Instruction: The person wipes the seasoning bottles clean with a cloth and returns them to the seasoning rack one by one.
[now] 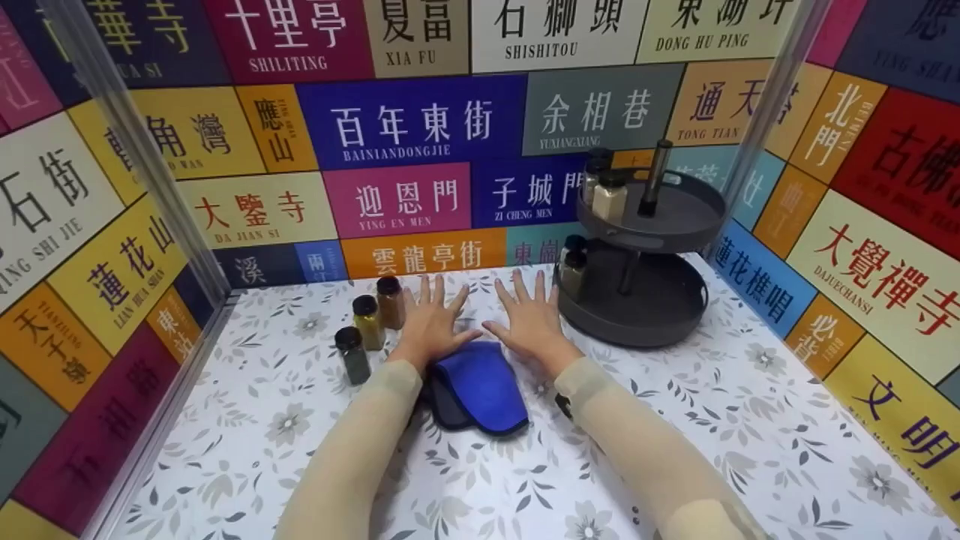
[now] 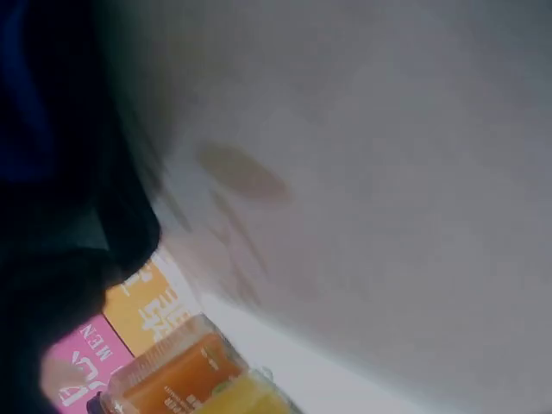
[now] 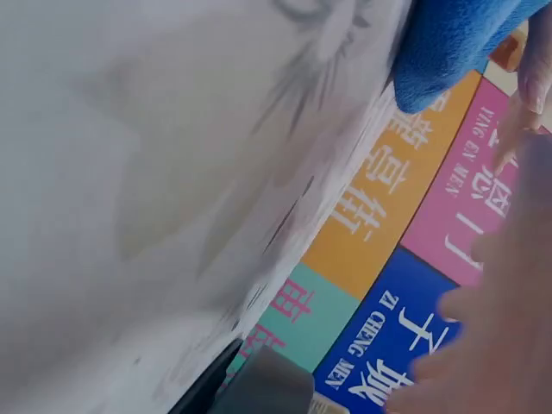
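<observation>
Spreading your empty left hand point(image 1: 433, 321) and right hand point(image 1: 534, 322) left of the tiered rack point(image 1: 645, 334), you seem between steps; lifting the blue cloth point(image 1: 486, 390), also left of it, would need a curled grip.

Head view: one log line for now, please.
left hand, right hand: fingers spread, holding nothing | blue cloth: on floral tabletop | three black-capped spice jars: standing left | two-tier rack: jars on both tiers

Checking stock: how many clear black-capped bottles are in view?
7: three bottles beside the left hand on the white floral tabletop; two on the upper tier of the gray round rack, two on the lower. More may be hidden.
</observation>
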A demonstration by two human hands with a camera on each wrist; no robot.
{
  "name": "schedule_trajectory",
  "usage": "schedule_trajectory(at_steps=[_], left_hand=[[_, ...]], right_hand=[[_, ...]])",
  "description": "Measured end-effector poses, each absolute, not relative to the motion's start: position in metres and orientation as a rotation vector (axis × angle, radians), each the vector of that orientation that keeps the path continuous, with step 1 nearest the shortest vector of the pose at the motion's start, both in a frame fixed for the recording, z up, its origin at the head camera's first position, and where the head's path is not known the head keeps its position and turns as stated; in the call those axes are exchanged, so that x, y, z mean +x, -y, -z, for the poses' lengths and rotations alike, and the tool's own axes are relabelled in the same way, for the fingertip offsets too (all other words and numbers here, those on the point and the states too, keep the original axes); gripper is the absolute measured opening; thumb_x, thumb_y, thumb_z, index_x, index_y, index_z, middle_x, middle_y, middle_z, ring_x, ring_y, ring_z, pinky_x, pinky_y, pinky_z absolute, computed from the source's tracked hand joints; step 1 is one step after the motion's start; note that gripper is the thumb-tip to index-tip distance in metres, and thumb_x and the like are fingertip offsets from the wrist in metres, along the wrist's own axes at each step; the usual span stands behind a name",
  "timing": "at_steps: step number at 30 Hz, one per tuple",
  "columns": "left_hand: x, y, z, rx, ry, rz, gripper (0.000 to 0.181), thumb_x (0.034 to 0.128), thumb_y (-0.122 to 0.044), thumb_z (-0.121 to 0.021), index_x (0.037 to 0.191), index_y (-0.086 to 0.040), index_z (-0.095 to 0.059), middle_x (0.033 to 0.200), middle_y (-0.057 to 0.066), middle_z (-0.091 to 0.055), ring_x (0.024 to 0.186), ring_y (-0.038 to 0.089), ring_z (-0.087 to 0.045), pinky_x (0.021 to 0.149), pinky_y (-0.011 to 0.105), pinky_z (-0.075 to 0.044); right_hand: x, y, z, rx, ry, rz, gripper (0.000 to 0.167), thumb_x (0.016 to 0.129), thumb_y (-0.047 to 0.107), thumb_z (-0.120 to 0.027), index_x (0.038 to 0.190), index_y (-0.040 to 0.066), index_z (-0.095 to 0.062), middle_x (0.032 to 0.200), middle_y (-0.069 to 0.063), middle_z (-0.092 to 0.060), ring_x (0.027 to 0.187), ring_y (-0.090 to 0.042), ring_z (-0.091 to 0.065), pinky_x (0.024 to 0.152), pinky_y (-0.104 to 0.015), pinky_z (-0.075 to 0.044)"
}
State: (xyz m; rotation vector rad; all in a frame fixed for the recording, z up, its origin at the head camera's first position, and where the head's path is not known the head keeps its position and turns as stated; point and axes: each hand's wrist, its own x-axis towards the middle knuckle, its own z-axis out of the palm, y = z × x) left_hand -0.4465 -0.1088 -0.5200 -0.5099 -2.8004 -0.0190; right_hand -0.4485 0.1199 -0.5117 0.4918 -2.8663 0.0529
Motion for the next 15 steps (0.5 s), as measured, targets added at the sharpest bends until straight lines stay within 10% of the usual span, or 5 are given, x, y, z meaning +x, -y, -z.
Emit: schedule_trajectory(at_steps=[15], left_hand=[[-0.375,0.115,0.446,-0.485,2.660,0.093,0.083,0.0926,-0.064,-0.068,0.163,-0.025,-0.045,0.171,0.027,-0.031,0.159,0.053,-0.026,0.121,0.078,-0.026]], right_hand=[[-0.425,-0.121,0.483,0.538,2.839,-0.455,0.078,0.105,0.060,-0.050,0.169,0.020,-0.031,0.174,-0.022,-0.027,0.157,-0.054,-0.028,0.124,-0.068,-0.031]])
